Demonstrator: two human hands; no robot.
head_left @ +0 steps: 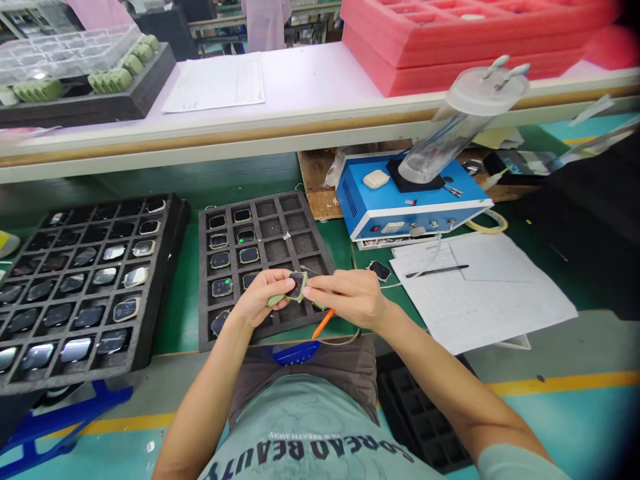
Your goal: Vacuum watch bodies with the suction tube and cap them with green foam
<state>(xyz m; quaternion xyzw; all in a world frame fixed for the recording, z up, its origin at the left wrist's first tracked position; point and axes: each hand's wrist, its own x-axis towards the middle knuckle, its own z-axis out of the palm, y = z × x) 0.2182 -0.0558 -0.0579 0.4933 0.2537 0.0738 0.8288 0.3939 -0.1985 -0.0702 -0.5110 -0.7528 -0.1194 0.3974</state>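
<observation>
My left hand (260, 298) and my right hand (345, 297) pinch a dark square smartwatch body with a green rim (297, 287) between their fingertips, above a black foam tray (280, 247). Its lower edge is partly hidden by my fingers. Several similar watch bodies sit in the tray's compartments, and other compartments hold none. An orange stick (323, 324) runs out from under my right hand, and I cannot tell whether that hand holds it. A loose dark watch body (380, 270) lies on the green bench mat (173, 320) to the right of my right hand.
A second foam tray (85, 280) full of watch bodies stands to the left. Ahead are a blue bench machine (400, 207) with a clear cylinder (463, 127), printed papers (480, 293), a raised white shelf (280, 87), and pink foam trays (465, 40).
</observation>
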